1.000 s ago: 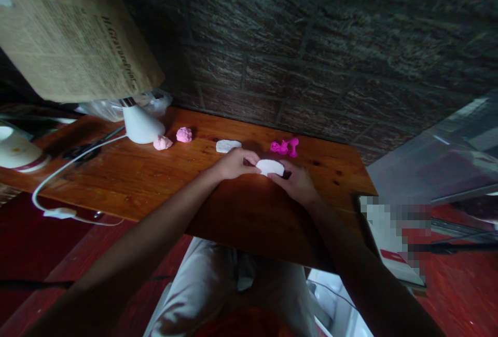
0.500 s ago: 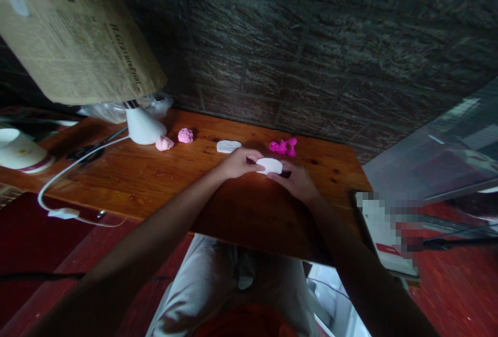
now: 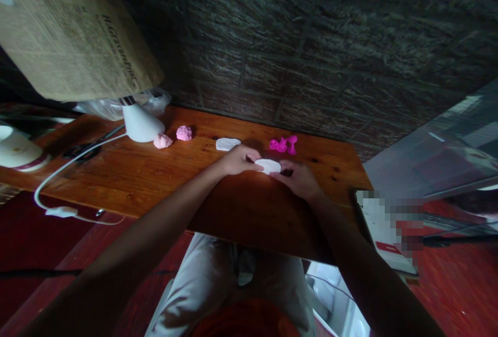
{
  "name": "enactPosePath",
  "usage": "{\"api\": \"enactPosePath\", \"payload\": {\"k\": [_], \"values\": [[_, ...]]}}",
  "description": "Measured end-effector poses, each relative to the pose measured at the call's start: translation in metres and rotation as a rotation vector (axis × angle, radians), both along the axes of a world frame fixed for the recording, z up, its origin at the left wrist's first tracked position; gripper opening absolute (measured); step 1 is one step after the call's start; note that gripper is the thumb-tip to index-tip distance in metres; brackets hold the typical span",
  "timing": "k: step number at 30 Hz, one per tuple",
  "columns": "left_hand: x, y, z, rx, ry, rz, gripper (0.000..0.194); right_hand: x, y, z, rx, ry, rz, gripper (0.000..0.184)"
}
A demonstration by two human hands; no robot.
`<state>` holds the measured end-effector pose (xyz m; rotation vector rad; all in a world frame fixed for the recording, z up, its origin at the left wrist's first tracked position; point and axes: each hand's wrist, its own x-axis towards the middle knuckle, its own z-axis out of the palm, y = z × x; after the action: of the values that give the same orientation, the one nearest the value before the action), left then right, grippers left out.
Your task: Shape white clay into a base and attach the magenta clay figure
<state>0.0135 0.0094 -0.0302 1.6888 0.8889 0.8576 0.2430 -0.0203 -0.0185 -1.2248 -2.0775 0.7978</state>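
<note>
Between my two hands is a flattened oval piece of white modelling clay (image 3: 268, 166), held just above the wooden table (image 3: 148, 176). My left hand (image 3: 240, 161) pinches its left end between thumb and fingers. At the right end, my right hand (image 3: 299, 177) grips it the same way. Behind my left hand lies another flat white clay piece (image 3: 227, 144), with a roughly rectangular outline. A bright magenta shaped piece (image 3: 284, 144) rests on the table behind the hands. Two crumpled pink lumps, one (image 3: 184, 133) slightly behind the other (image 3: 162, 140), sit further left.
A lamp with a white base (image 3: 142, 124) and a newsprint shade (image 3: 85, 36) stands at the left, its white cord (image 3: 58, 178) hanging over the front edge. Beyond it is a paper cup (image 3: 19, 150). A brick wall (image 3: 272, 41) rises behind. A partly blurred flat item (image 3: 383, 233) is at the right edge.
The view has shifted slightly. Both hands keep their hold on the white clay, with only small finger movement and a slight tilt of the piece.
</note>
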Motion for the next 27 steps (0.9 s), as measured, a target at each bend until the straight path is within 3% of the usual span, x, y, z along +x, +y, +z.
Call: {"api": "enactPosePath", "payload": {"k": [4,10,19,27], "values": [[-0.001,-0.003,0.003,-0.023,-0.006,0.005,0.028,0.001,0.0,-0.001,-0.015,0.064,0.014,0.029],[-0.007,-0.004,0.002,-0.044,-0.048,-0.001,0.037,0.0,0.0,0.0,-0.004,0.043,0.015,0.024],[-0.007,-0.004,-0.002,0.007,-0.023,-0.032,0.035,-0.006,-0.001,-0.006,-0.039,0.077,-0.011,0.027],[-0.005,-0.007,0.006,0.038,-0.177,0.167,0.054,-0.01,-0.004,0.002,-0.134,0.298,-0.086,0.039]]}}
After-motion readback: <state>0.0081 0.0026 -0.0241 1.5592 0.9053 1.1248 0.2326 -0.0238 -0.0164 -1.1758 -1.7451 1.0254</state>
